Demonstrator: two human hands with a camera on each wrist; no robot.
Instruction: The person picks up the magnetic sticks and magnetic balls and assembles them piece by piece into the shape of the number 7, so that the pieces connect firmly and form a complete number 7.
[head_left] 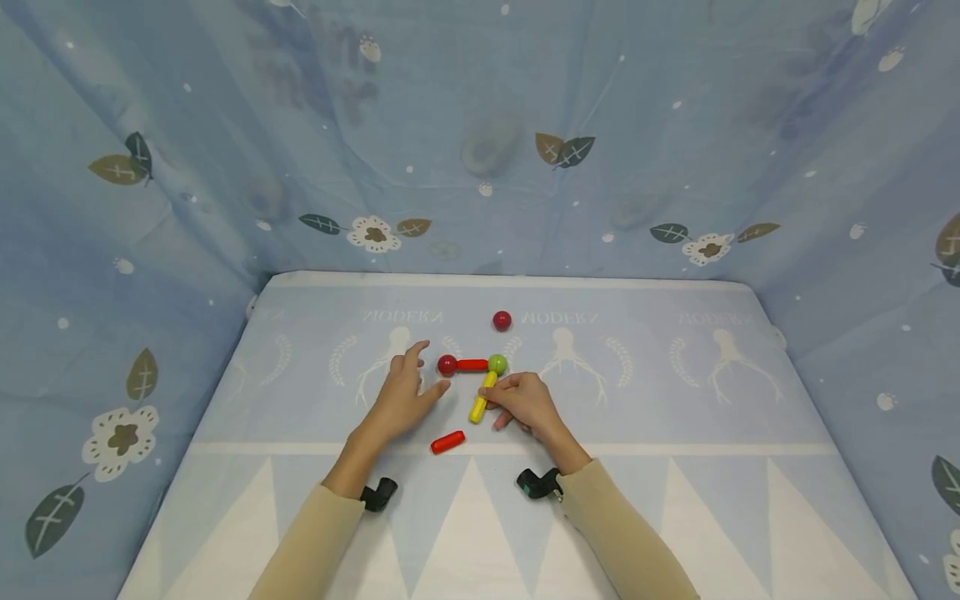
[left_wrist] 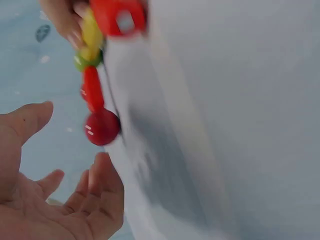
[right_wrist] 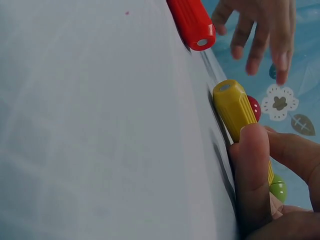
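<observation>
My right hand [head_left: 527, 402] pinches a yellow ribbed rod [head_left: 483, 398] between thumb and fingers; its far end meets a green ball [head_left: 497, 363]. From that ball a red rod [head_left: 472, 365] runs left to a red ball [head_left: 447, 365], making one bent chain on the table. Beside the red ball, my left hand [head_left: 402, 397] is spread with nothing in its fingers. In the right wrist view the yellow rod [right_wrist: 234, 107] shows a small grey disc on its near end. A loose red rod [head_left: 447, 442] lies nearer to me, between the two hands.
A second red ball [head_left: 502, 321] sits apart, farther back on the patterned tablecloth [head_left: 645, 417]. Blue printed curtains [head_left: 480, 150] hang behind the table and at both sides. Black devices [head_left: 537, 484] are worn at the wrists.
</observation>
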